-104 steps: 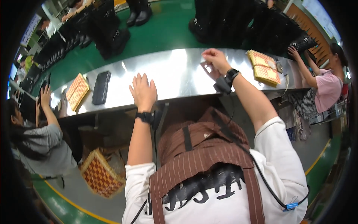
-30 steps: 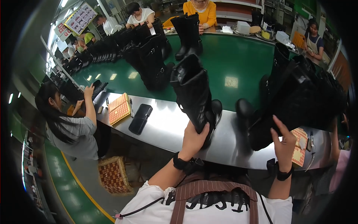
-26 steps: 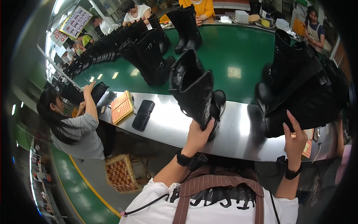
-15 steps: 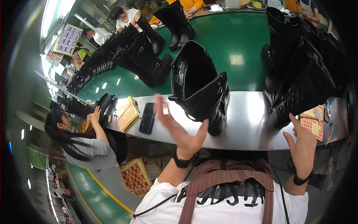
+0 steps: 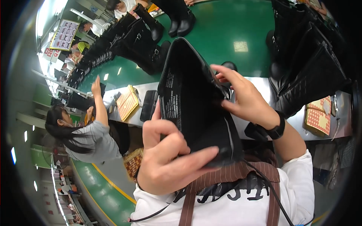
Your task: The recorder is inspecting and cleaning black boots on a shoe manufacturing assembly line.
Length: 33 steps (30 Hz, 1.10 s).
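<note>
A tall black boot point(image 5: 194, 109) is before me, tilted, its wide opening facing me and pale print showing on the inner lining. My left hand point(image 5: 166, 158) is closed on the near left side of the shaft's rim, with the index finger lying along the opening. At the right edge of the shaft, my right hand point(image 5: 249, 100) grips with thumb and fingers on either side. A rounded black toe point(image 5: 227, 67) shows beyond the shaft, over the green surface. The shaft and my right hand hide most of the boot's lower part.
More black boots stand left point(image 5: 139, 47) and right point(image 5: 309, 71) on the green conveyor point(image 5: 222, 30). A phone point(image 5: 150, 105) and a yellow-edged card stack point(image 5: 127, 103) lie on the metal ledge; another patterned stack point(image 5: 318, 116) is at right. A co-worker point(image 5: 90, 132) sits at left.
Both hands, empty and apart before, have closed on the boot. The boot has tipped toward me and come nearer. The co-worker at left has raised an arm.
</note>
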Tool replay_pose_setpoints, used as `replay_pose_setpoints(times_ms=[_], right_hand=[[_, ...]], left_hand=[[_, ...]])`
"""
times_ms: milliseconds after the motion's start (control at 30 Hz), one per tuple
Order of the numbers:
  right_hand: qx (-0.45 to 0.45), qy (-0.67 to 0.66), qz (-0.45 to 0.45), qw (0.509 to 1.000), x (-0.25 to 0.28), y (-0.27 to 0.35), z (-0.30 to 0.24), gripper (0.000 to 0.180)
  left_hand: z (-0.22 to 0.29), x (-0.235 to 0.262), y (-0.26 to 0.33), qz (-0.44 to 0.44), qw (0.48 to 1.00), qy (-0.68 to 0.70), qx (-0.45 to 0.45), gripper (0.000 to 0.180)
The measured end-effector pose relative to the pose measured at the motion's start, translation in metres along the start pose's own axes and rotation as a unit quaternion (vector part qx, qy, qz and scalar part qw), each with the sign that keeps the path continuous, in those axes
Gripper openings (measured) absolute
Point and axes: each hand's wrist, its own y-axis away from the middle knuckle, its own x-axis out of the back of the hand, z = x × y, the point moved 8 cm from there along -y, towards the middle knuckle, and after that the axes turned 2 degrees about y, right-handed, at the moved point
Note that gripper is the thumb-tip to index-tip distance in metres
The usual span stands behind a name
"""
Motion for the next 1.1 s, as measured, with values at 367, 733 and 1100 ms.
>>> replay_pose_setpoints(times_ms=[367,733,1100], right_hand=[[-0.163,-0.154,0.006,0.975,0.002,0.018,0.047,0.026],[-0.104,-0.132,0.056,0.984,0.005,0.016,0.037,0.041],[-0.298,-0.124,-0.126,0.938,-0.044,0.093,0.121,0.023]], left_hand=[[-0.026,0.021,0.049,-0.033,0.982,0.113,-0.146,0.033],[-0.032,0.022,-0.014,0.242,0.963,-0.114,-0.039,0.031],[-0.119,-0.108,0.062,0.315,0.928,0.143,0.135,0.1]])
